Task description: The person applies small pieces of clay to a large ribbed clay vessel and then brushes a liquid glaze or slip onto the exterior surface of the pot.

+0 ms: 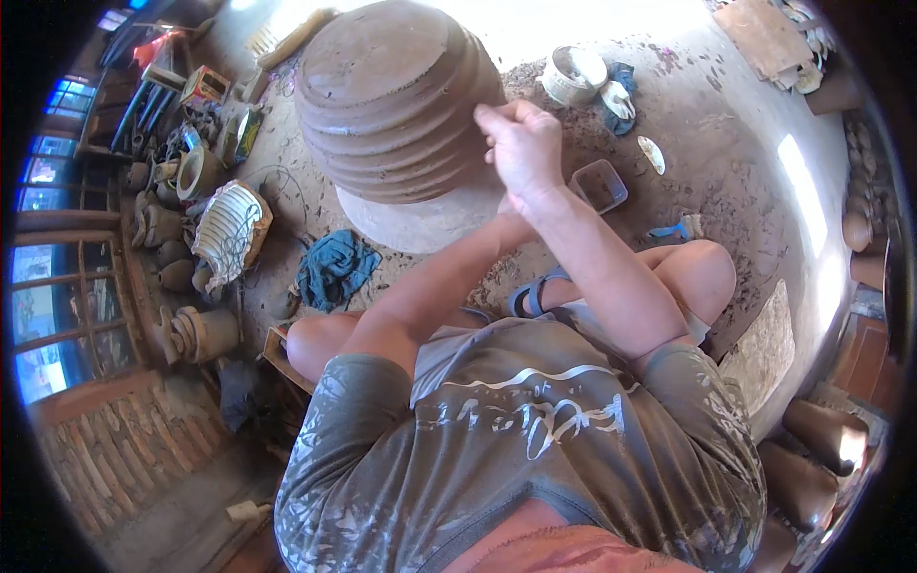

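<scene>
A large upturned brown clay pot (377, 86) with horizontal ridges sits on a pale round base (401, 224). My right hand (521, 143) is raised at the pot's right side, fingers curled together; whatever they may hold is too hidden to name. Just below it, my left hand (511, 210) is mostly hidden behind my right hand and wrist, so its fingers do not show. Near both hands lies a small clear plastic container (599, 186). A dark teal cloth (334, 272) lies left of the base.
Around me are a white bucket (573, 72), a cloth with a pale glove (619, 100), a blue tool (673, 231), a ribbed pale object (229, 229), clustered pots (196, 172) on the left, boards (755, 43) and stacked clay pieces (802, 473) on the right.
</scene>
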### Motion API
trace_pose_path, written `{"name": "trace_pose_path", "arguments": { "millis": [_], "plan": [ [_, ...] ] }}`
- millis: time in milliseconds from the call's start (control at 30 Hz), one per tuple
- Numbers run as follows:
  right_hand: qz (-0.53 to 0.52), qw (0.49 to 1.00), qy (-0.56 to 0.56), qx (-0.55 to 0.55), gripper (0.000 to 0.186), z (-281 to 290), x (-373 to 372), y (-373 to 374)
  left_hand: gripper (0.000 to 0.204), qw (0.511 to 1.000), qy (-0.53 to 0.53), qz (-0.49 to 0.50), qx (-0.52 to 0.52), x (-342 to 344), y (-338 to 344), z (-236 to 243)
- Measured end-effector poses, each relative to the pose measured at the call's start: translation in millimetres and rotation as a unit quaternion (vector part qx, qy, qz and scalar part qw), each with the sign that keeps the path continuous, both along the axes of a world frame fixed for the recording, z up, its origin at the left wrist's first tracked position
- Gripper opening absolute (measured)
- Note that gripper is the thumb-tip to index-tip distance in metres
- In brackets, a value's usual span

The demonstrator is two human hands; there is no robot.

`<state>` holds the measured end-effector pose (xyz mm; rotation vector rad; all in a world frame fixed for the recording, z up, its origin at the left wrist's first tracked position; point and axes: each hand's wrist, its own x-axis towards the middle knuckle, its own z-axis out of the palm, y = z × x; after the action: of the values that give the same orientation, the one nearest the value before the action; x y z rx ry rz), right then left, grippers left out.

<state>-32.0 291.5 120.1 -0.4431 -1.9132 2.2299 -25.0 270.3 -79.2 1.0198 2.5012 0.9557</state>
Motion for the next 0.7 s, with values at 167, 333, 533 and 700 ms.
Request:
{"name": "trace_pose_path", "arguments": {
  "millis": [167,333,533,700],
  "plan": [
    [0.125,0.984,0.007,0.128,0.020,10,38,-7,0.042,0.996,0.028,-0.009,-0.090,0,-11,-3],
    [0.121,0.944,0.171,0.255,0.018,-14,71,17,0.045,0.976,0.065,-0.022,-0.206,12,-28,16],
    [0.097,0.942,0.187,0.263,0.014,-50,79,92,0.051,0.980,-0.155,0.052,-0.111,29,-54,68],
    [0.192,0.890,0.189,0.368,0.024,-69,108,105,0.070,0.863,-0.401,0.190,0.242,79,-92,94]
  ]
}}
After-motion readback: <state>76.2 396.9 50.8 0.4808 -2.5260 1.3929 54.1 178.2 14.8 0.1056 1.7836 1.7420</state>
